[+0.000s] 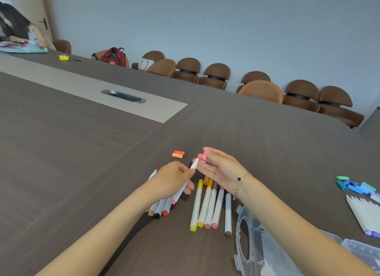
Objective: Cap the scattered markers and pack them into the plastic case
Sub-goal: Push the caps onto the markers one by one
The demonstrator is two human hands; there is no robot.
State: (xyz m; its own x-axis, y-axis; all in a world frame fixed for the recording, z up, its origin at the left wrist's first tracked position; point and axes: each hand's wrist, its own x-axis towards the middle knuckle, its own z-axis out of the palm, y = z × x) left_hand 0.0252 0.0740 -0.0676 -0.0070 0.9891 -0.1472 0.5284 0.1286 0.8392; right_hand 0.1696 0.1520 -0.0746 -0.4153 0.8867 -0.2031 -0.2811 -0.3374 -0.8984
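Your left hand (pixel 174 178) has its grip clamped round a white marker (pixel 183 186), pink at its butt end, its uncapped tip raised toward your right hand (pixel 221 168). That hand pinches a pink cap (pixel 204 155) between thumb and forefinger, just above the marker's tip, with the other fingers stretched out flat beneath it; cap and tip are close but not joined.

Under your left hand lies a small bundle of markers (pixel 161 209) with tan, black and red ends. Just beside it, below your right wrist, a row of five markers (pixel 207 205) lies on the counter (pixel 82 162), two with yellow caps on and the others hidden at the top by your hand. Two loose caps, one red (pixel 179 152) and one orange (pixel 177 155), sit touching each other just beyond your hands.

The clear plastic case (pixel 253 245) lies open near your right forearm. Well off to the right sit a heap of blue and green caps (pixel 355 186) and, next to it, a fan of white markers (pixel 364 216) with purple ends.

Across the counter, brown chairs (pixel 216 75) line the wall, one bearing a red backpack (pixel 113 55).
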